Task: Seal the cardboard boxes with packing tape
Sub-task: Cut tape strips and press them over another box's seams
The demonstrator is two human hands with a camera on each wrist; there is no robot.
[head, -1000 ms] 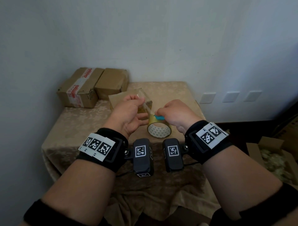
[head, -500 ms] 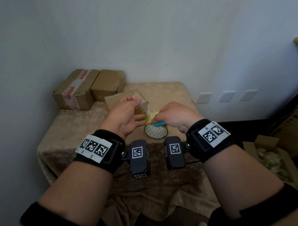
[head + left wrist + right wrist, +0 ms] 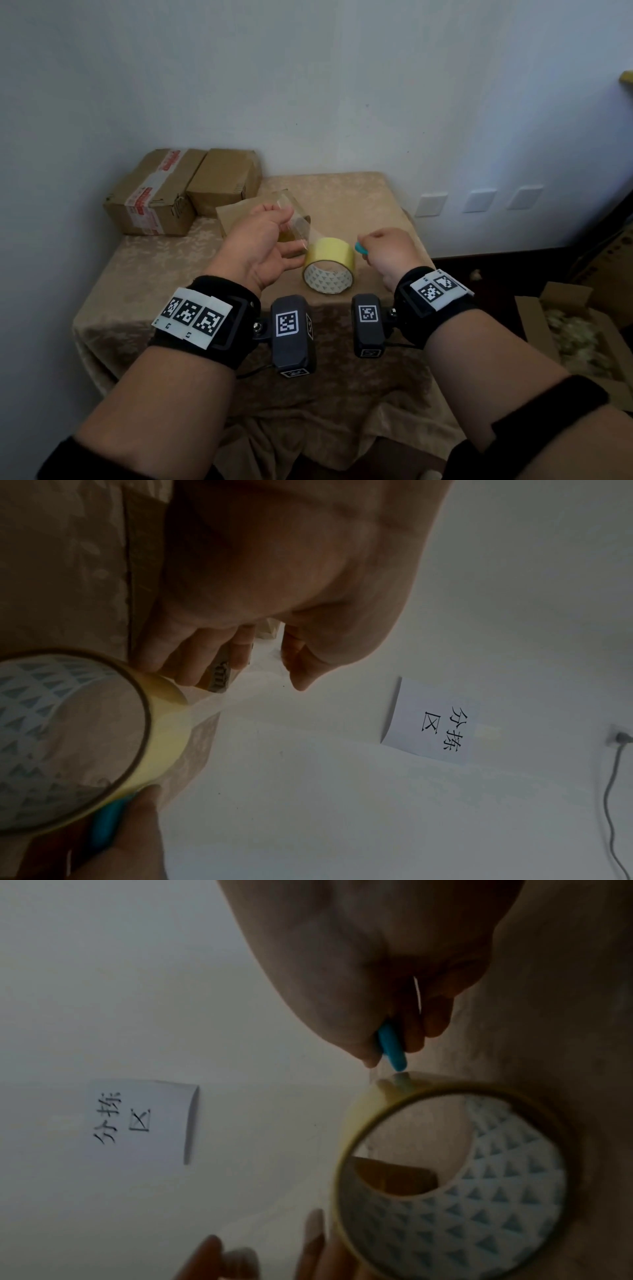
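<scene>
- A pale wall backs a small table [image 3: 144,274] under a beige cloth, mid-frame in the head view; two boxes [image 3: 181,192] sit at its upper-left corner against the wall, one with a taped seam, and a paper sign [image 3: 435,721] hangs on the wall.
- The roll [image 3: 329,265] stands on edge at the centre of the table, between the hands, probably so the tape pays off freely.
- Left hand [image 3: 260,245], just left of the roll, pinches the tape strip [image 3: 298,222] between thumb and fingers and lifts it up and left, apparently to keep it taut for cutting.
- Right hand [image 3: 387,251], just right of the roll, is curled round a blue cutter [image 3: 361,248] whose tip points at the roll, close to the tape's surface in the right wrist view.
- A third box [image 3: 239,216] lies behind the left hand, seemingly the one to be sealed.
- The roll looks yellowish, with a white core printed in blue triangles; the strip is clear and glossy, and whether it is severed I cannot tell.
</scene>
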